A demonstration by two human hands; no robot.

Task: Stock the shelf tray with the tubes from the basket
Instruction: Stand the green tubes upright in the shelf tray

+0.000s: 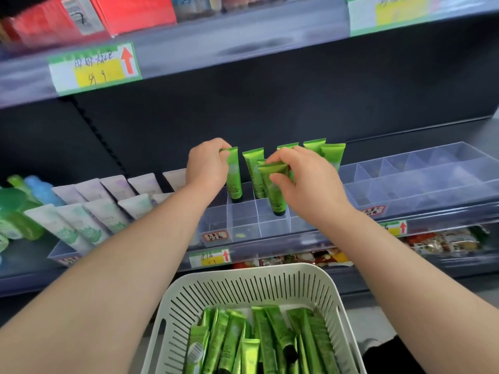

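Tubes, green [256, 344]: heap in white basket [243, 273] at 6 o'clock; several upright, caps down, in clear shelf tray [244, 222] at 12 o'clock of it. Left hand [208, 164] pinches one standing tube [234, 179] by its crimp; right hand [305, 182] pinches second tube [276, 198], at 3 o'clock of the first.

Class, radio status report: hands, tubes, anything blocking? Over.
Left hand pinches upright tube in tray. Right hand holds second tube, cap down. Basket holds more tubes; nothing blocking.

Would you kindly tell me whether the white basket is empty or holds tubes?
Not empty: the white basket holds many green tubes, lying in a loose pile over its bottom.
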